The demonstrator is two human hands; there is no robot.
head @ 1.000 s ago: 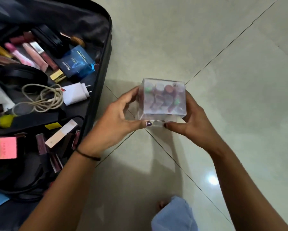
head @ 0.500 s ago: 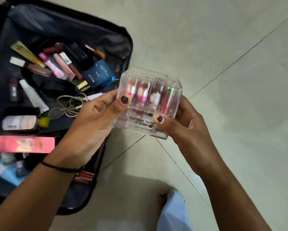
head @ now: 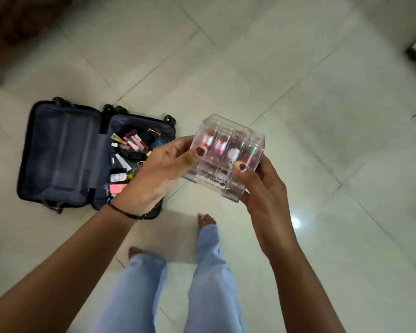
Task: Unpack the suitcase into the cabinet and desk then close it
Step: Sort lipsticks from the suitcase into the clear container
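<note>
Head view: up on both feet now, high above the open suitcase (head: 65,150) on the floor (head: 298,92). Holds the clear box (head: 226,150) of what look like lip tubes, left hand (head: 158,171) and right hand (head: 267,193) clamped on its sides. Ready to carry off; plenty left to unpack.

Bare tiled floor (head: 298,92) lies open ahead and right; the open suitcase (head: 65,152) blocks the floor at left.

Clear glossy plastic box (head: 226,152); polished floor tiles (head: 298,68).
</note>
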